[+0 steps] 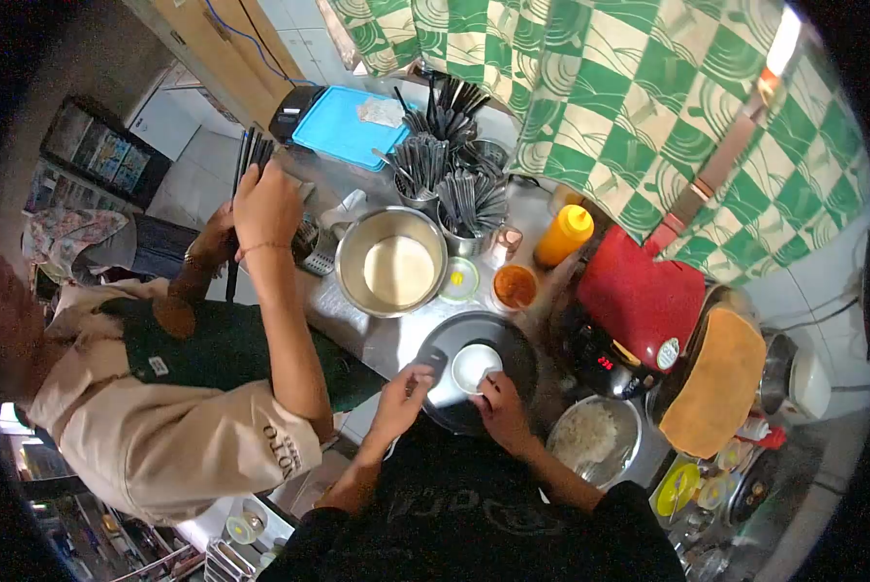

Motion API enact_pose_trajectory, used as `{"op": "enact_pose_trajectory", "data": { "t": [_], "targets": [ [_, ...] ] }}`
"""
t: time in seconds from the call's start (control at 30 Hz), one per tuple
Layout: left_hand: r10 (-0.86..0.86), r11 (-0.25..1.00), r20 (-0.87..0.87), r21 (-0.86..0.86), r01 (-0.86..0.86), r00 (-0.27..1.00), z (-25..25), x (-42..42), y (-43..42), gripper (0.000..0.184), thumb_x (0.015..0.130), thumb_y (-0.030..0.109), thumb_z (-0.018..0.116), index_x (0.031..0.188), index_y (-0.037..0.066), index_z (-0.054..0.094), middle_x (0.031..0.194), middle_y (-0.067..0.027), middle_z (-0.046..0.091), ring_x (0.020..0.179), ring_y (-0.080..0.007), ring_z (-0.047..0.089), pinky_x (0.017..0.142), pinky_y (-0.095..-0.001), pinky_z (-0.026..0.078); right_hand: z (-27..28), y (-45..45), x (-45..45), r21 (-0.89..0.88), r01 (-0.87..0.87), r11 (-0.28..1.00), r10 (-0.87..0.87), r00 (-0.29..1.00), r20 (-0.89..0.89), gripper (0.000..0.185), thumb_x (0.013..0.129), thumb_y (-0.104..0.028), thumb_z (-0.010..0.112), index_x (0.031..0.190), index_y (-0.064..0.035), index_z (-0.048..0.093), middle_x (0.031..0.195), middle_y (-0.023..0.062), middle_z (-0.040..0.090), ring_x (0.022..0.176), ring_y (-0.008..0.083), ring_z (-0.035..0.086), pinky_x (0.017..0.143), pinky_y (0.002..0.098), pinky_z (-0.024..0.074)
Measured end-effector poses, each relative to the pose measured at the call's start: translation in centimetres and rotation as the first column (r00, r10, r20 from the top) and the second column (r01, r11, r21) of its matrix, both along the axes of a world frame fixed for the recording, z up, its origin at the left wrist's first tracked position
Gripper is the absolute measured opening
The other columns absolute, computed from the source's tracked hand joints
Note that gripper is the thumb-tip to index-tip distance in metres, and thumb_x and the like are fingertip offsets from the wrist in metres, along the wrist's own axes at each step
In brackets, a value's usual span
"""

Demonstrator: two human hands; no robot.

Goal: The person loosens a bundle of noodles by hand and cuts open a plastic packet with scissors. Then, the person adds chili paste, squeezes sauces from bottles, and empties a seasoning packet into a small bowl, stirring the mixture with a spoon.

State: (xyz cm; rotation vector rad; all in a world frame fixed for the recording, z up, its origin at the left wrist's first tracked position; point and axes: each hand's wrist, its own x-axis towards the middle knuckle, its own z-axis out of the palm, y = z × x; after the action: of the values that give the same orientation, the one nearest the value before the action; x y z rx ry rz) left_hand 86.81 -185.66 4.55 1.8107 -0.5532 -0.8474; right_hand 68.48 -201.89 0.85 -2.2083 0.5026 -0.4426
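Pale liquid lies in the pot, and near the counter's front edge the right hand pinches the bowl over the pan, the left hand curled, grip unclear, bare counter leftward.

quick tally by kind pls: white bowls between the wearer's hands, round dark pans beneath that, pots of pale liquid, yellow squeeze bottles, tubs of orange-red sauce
White bowl: 1
Round dark pan: 1
Pot of pale liquid: 1
Yellow squeeze bottle: 1
Sauce tub: 1
Total: 5
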Motion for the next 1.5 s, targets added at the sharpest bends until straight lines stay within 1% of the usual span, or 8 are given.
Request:
{"op": "enact_pose_trajectory", "data": {
  "t": [0.37,0.43,0.53,0.57,0.63,0.8,1.3,1.5],
  "targets": [
    [-0.057,0.998,-0.136,0.032,0.062,0.989,-3.2,5.9,-2.0,0.031,0.103,0.024,0.068,0.124,0.002,0.068,0.114,-0.0144,0.073,0.105,-0.0249,0.069,0.096,-0.0375,0.053,8.4,-1.5,2.9,0.005,0.065,0.998,-0.061,0.958,-0.28,0.033,0.085,-0.01,0.08,0.116,-0.0088,0.068,0.119,0.0162,0.064,0.092,0.0365,0.07,0.079,0.0446,0.0588],
    [-0.031,1.0,-0.128,-0.008,0.03,0.991,-3.6,6.0,-1.3,0.031,0.103,0.025,0.067,0.123,0.001,0.068,0.115,-0.0158,0.073,0.108,-0.0262,0.069,0.097,-0.0386,0.053,9.2,-4.5,5.7,-0.28,0.02,0.96,-0.077,0.978,-0.196,0.03,0.082,-0.004,0.076,0.111,-0.0084,0.069,0.1,0.0149,0.068,0.09,0.0348,0.07,0.077,0.0417,0.0578],
    [-0.047,0.997,-0.17,0.048,0.056,0.984,-2.2,6.2,-1.0,0.027,0.106,0.019,0.063,0.126,0.001,0.063,0.113,-0.0119,0.074,0.106,-0.0206,0.069,0.1,-0.0361,0.051,10.0,-11.5,15.4,-0.208,0.12,0.971,-0.09,0.985,0.149,0.016,0.088,-0.002,0.072,0.103,-0.0025,0.066,0.095,0.0169,0.067,0.087,0.036,0.069,0.075,0.0432,0.0551],
    [-0.051,0.997,-0.175,0.045,0.06,0.983,-2.6,6.2,-0.9,0.027,0.106,0.019,0.063,0.126,0.001,0.063,0.113,-0.0119,0.074,0.106,-0.0206,0.069,0.1,-0.0361,0.051,10.3,-14.3,17.7,-0.38,0.047,0.924,-0.097,0.989,-0.115,0.009,0.091,-0.005,0.07,0.099,-0.0036,0.065,0.092,0.0174,0.067,0.086,0.0371,0.068,0.073,0.0438,0.0542],
    [-0.087,0.993,0.038,0.077,0.084,0.995,-3.2,6.2,0.1,0.034,0.103,0.028,0.067,0.125,0.002,0.068,0.118,-0.0172,0.073,0.108,-0.0275,0.071,0.094,-0.0394,0.054,10.0,-18.8,23.3,-0.34,0.067,0.938,-0.071,0.998,0.003,0.016,0.094,-0.02,0.07,0.097,-0.0049,0.066,0.09,0.0185,0.068,0.087,0.0389,0.067,0.075,0.0495,0.0538],
    [-0.053,0.989,-0.1,0.136,0.066,0.994,0.0,7.1,-0.3,0.03,0.104,0.024,0.065,0.125,0.002,0.067,0.116,-0.0143,0.074,0.106,-0.0242,0.07,0.095,-0.0377,0.053,8.9,-22.8,30.1,-0.413,-0.129,0.901,-0.105,0.86,-0.498,0.032,0.089,-0.037,0.074,0.085,-0.0047,0.072,0.091,0.0199,0.073,0.088,0.0411,0.071,0.077,0.0504,0.0565],
    [-0.101,0.995,0.096,0.016,0.1,0.99,0.9,9.2,-5.1,0.027,0.103,0.02,0.065,0.12,0.0,0.069,0.108,-0.0148,0.073,0.099,-0.0227,0.07,0.088,-0.0366,0.055,6.5,-21.0,30.1,-0.209,0.24,0.948,-0.281,0.941,-0.192,0.031,0.083,-0.029,0.07,0.085,0.0025,0.067,0.083,0.0277,0.07,0.079,0.0481,0.069,0.074,0.0544,0.0557],
    [-0.098,0.995,-0.071,-0.015,0.097,0.993,2.4,10.1,-6.1,0.026,0.103,0.02,0.066,0.119,0.001,0.069,0.109,-0.0156,0.074,0.104,-0.023,0.071,0.091,-0.0379,0.055,14.0,-23.5,24.9,-0.074,0.108,0.991,-0.119,0.98,-0.158,0.021,0.095,-0.019,0.067,0.089,0.0012,0.063,0.076,0.0204,0.065,0.069,0.0332,0.064,0.067,0.0437,0.0507]
  ]
}}
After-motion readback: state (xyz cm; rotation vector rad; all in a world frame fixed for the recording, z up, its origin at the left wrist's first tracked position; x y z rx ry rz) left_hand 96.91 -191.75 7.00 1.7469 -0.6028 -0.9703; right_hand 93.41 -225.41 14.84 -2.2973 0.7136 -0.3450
